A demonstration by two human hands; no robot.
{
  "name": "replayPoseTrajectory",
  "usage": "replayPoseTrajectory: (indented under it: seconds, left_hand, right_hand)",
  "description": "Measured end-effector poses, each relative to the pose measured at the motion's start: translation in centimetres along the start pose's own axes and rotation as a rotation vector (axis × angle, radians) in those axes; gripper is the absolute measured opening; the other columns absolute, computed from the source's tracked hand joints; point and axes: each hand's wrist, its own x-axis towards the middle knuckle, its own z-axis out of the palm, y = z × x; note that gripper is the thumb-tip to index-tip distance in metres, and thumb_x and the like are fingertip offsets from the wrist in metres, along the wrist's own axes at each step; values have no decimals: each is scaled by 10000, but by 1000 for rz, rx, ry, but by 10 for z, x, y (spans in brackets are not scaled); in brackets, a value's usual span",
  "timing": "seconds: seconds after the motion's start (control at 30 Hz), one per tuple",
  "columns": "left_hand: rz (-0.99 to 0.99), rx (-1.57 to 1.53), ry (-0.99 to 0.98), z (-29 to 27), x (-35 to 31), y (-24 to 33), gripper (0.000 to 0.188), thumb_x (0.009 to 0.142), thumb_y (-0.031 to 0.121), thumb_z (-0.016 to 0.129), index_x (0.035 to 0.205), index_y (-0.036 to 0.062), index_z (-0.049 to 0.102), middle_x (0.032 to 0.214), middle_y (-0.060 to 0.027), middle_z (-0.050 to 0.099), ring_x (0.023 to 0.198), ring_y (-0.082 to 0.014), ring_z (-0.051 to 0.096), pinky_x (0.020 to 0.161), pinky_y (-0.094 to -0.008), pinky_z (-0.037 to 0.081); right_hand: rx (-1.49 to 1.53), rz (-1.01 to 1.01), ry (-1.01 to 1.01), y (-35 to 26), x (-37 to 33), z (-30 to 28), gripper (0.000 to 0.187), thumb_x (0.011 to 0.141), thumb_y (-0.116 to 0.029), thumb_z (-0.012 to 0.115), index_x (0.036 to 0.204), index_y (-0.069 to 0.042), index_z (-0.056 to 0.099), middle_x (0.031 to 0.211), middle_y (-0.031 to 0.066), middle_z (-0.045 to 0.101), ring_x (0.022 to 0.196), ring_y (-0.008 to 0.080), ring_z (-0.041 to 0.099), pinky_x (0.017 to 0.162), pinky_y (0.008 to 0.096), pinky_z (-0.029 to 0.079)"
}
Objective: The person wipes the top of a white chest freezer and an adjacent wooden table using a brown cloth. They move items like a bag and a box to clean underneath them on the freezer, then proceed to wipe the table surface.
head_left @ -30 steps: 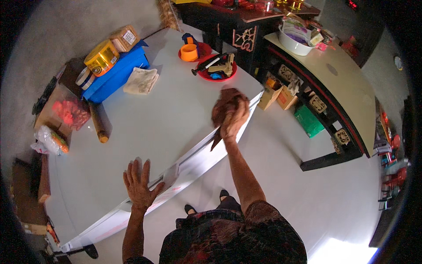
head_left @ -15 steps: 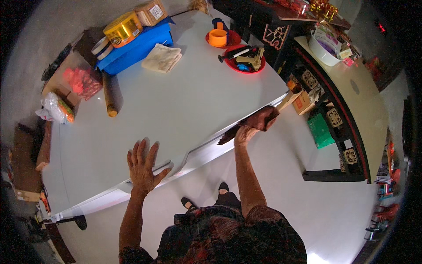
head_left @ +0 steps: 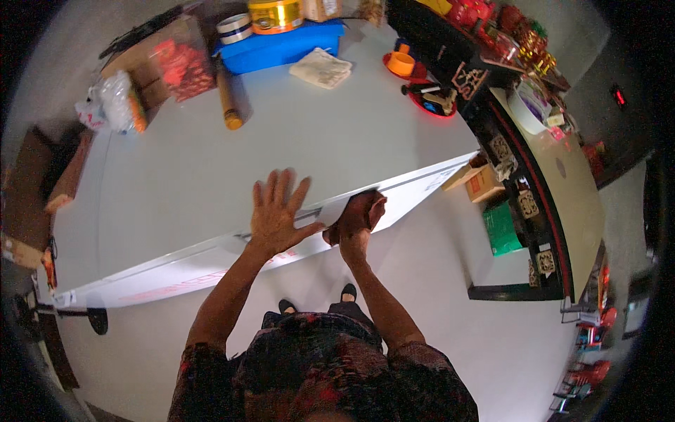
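Note:
A large white chest that looks like a freezer (head_left: 169,165) stands in front of me, its flat lid facing up. My left hand (head_left: 276,219) is open, fingers spread, lying on the lid by the front edge next to a recessed handle. Close to its thumb, my right hand (head_left: 354,246) is closed on a dark brown cloth (head_left: 365,209). The cloth rests against the front edge and upper front face of the chest. Part of the right hand's fingers is hidden by the cloth.
On the lid's far side are a blue box (head_left: 281,50) with tape rolls on it, a folded pale cloth (head_left: 321,68), a brown roll (head_left: 230,98) and red dishes (head_left: 431,100) of small items. To the right stands a shelf counter (head_left: 562,169) with cartons and a green box (head_left: 500,228).
My right hand has slid the brown cloth left along the front edge, toward my left hand. The view has shifted, and my left hand still lies spread near the handle.

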Motion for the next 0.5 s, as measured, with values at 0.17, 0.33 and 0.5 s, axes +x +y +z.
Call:
replayPoseTrajectory:
  seconds: [0.17, 0.33, 0.5]
  left_hand:
    - [94, -393, 151, -2, -25, -23, 606, 843, 492, 623, 1286, 93, 515, 1382, -216, 359, 1282, -411, 333, 1038, -587, 260]
    - [-442, -1478, 123, -43, -62, 8, 562, 900, 337, 624, 1353, 95, 397, 1351, -130, 395, 1201, -279, 436, 969, -429, 414]
    - [-631, -1911, 79, -72, -62, 4, 463, 878, 219, 671, 1258, 41, 476, 1139, -65, 558, 1085, -164, 514, 910, -347, 466]
  right_hand:
    - [405, 558, -622, -37, -18, -66, 486, 861, -301, 668, 1217, 12, 560, 1130, 134, 628, 963, 276, 640, 893, 403, 497]
    - [668, 724, -602, -120, -9, -64, 449, 929, -240, 570, 1315, -33, 470, 1253, 169, 542, 1123, 266, 546, 948, 371, 473]
    - [893, 724, -783, -131, 6, 9, 380, 954, -166, 505, 1311, -45, 456, 1358, 82, 459, 1222, 228, 466, 1073, 409, 345]
